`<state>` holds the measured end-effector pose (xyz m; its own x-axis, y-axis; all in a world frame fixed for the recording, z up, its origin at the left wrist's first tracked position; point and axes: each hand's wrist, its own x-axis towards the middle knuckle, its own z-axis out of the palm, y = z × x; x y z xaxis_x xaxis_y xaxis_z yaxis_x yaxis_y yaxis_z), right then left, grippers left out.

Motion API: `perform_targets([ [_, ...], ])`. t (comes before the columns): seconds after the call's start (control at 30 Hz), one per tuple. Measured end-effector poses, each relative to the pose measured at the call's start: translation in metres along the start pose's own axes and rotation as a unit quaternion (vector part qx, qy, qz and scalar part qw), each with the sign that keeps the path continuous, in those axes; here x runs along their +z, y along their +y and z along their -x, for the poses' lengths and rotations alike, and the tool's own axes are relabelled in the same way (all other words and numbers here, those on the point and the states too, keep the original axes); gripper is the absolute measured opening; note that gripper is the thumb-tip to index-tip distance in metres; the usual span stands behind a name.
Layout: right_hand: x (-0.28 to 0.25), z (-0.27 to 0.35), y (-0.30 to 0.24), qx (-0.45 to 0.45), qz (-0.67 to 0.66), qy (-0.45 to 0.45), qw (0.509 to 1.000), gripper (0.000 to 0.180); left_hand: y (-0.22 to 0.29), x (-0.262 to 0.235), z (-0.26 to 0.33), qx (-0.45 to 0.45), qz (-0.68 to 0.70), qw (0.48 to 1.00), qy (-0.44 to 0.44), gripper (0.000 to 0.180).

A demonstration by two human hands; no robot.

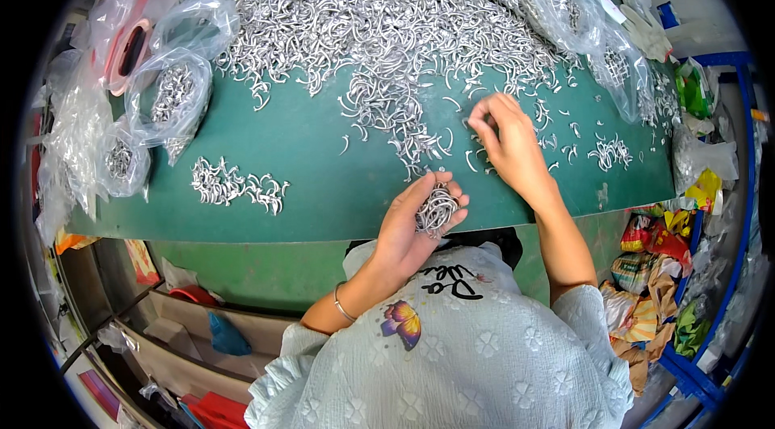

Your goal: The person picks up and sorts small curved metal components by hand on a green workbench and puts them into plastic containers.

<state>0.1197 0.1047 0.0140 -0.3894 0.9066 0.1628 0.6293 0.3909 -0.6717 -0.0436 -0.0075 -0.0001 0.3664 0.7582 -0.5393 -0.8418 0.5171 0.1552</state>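
A large pile of small curved silver metal pieces (363,9) covers the far part of the green tabletop, with a tongue of loose ones reaching toward me. My left hand (397,223) is cupped palm up at the table's near edge, its fingers curled around a handful of the curved metal pieces (437,209). To the right and farther forward, my right hand (510,140) hovers low over the table, thumb and forefinger brought together in a pinch. Scattered single pieces lie around its fingertips. Whether anything sits in that pinch is too small to make out.
Clear plastic bags with metal pieces stand at the left (173,98) and far right (617,70). Small heaps lie on the green table (323,207) at the left (234,185) and right (611,153). A blue metal rack (731,284) stands at the right, beside colourful packages (646,267).
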Motion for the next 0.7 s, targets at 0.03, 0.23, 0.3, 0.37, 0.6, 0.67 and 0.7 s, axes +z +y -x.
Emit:
perform_targets([
  [0.03, -0.007, 0.003, -0.012, -0.006, -0.062, -0.056, 0.997, 0.013, 0.000, 0.006, 0.001, 0.024, 0.003, 0.999, 0.031, 0.028],
  [0.23, -0.004, -0.002, -0.017, -0.020, -0.040, -0.048, 0.998, 0.019, 0.000, 0.009, 0.001, 0.022, 0.006, 0.999, 0.023, 0.031],
  [0.3, 0.015, 0.002, -0.007, -0.038, 0.065, -0.040, 0.996, 0.024, -0.002, -0.002, 0.001, 0.001, 0.012, 0.999, -0.032, 0.030],
  [0.37, 0.025, 0.004, -0.010, -0.055, 0.080, -0.019, 0.995, 0.019, -0.004, -0.006, 0.002, -0.009, 0.020, 0.999, -0.024, 0.027],
  [0.6, 0.002, 0.007, -0.016, 0.031, -0.066, -0.046, 0.996, 0.007, -0.002, -0.006, 0.011, -0.001, 0.019, 1.000, -0.016, 0.027],
  [0.67, -0.004, 0.006, -0.022, 0.076, -0.117, -0.086, 0.986, 0.006, -0.002, -0.005, 0.011, 0.001, 0.015, 1.000, -0.013, 0.027],
  [0.7, -0.006, 0.006, -0.023, 0.098, -0.143, -0.105, 0.979, 0.006, -0.002, -0.004, 0.012, 0.001, 0.012, 1.000, -0.011, 0.028],
])
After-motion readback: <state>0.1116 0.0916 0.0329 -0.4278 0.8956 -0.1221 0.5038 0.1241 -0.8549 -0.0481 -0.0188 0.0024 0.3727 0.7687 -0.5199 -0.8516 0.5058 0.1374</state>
